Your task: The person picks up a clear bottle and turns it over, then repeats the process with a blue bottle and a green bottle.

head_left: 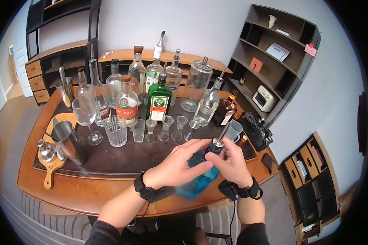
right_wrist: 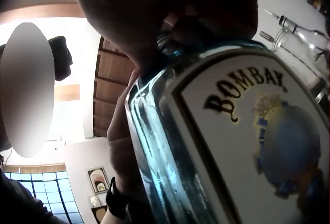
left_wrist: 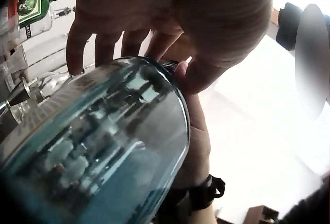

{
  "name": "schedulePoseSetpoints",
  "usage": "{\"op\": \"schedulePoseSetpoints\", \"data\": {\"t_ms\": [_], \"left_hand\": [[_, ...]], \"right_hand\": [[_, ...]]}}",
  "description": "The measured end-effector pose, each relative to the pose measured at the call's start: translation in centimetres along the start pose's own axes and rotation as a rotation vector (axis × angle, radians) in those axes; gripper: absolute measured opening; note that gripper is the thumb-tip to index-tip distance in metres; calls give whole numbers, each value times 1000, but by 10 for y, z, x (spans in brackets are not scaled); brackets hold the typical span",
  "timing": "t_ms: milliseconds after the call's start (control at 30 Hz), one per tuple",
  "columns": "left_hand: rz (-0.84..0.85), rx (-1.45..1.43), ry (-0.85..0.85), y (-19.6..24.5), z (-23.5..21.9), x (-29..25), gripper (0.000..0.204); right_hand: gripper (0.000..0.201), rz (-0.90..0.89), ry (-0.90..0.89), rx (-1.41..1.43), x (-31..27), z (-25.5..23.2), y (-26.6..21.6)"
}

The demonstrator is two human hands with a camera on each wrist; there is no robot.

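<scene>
Both hands are at the top of a blue glass gin bottle (head_left: 194, 183), tilted and held over the desk's front edge. My left hand (head_left: 176, 162) holds it at the shoulder, fingers behind the glass and thumb reaching the neck. Around the dark neck curls my right hand (head_left: 235, 163), its thumb pressed at the collar just under a metal pour spout (head_left: 218, 142). In the right wrist view the bottle's pale label (right_wrist: 221, 146) reads BOMBAY. Seen from the left wrist, the clear blue body (left_wrist: 118, 141) fills the lower left.
Several bottles stand at the back, among them a green Jägermeister bottle (head_left: 159, 100). Before them are a cut-glass tumbler (head_left: 116, 131), a wine glass (head_left: 85, 114) and several small jiggers. A metal shaker tin (head_left: 69, 143) stands by a wooden board (head_left: 49, 179) at left.
</scene>
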State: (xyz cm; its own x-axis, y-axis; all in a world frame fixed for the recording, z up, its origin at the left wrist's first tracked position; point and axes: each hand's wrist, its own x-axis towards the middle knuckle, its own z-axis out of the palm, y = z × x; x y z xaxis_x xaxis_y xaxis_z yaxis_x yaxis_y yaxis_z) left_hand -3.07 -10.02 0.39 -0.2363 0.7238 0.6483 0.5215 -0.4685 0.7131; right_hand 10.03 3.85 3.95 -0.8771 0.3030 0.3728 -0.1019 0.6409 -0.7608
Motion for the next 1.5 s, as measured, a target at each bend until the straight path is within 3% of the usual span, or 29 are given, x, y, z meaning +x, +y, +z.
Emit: {"op": "schedulePoseSetpoints", "data": {"t_ms": [100,200,333,400,467,533,600,667,767,900,1000,1033,1133,1233,1367,1500], "left_hand": [[-9,-67,5,1,6,4,52],[-151,-165,-34,3,7,8,51],[-104,-65,29,-12,7,8,42],[-99,-100,13,-20,8,7,39],[-161,-232,-27,-11,3,6,40],[-104,-235,-12,-13,7,3,40],[-118,-318,39,-11,10,2,40],[-36,-332,148,-15,16,3,38],[-93,-387,267,-16,18,3,37],[-205,-555,350,-12,19,4,28],[-258,-677,418,-10,23,4,22],[-266,-713,444,-10,25,4,21],[-329,-746,453,-18,31,2,21],[-338,-720,493,-29,39,2,19],[-457,-916,509,-38,39,2,17],[-471,-977,500,-55,41,1,18]], "right_hand": [[27,-16,67,335,2,8,23],[25,-10,101,307,1,12,22],[21,-10,211,444,-6,13,28],[23,19,223,372,-24,16,38],[34,55,172,272,-46,24,61],[53,123,112,348,-67,40,66],[77,399,-127,279,-100,45,96],[95,210,-177,30,-114,47,95],[115,204,32,181,-137,63,106],[126,238,377,330,-146,76,96],[130,212,464,167,-156,87,103],[135,115,411,-114,-183,85,149],[137,131,550,-322,-178,98,131],[136,94,601,-252,-178,102,134],[134,67,670,-265,-172,98,125],[131,144,778,-153,-161,98,103]]}}
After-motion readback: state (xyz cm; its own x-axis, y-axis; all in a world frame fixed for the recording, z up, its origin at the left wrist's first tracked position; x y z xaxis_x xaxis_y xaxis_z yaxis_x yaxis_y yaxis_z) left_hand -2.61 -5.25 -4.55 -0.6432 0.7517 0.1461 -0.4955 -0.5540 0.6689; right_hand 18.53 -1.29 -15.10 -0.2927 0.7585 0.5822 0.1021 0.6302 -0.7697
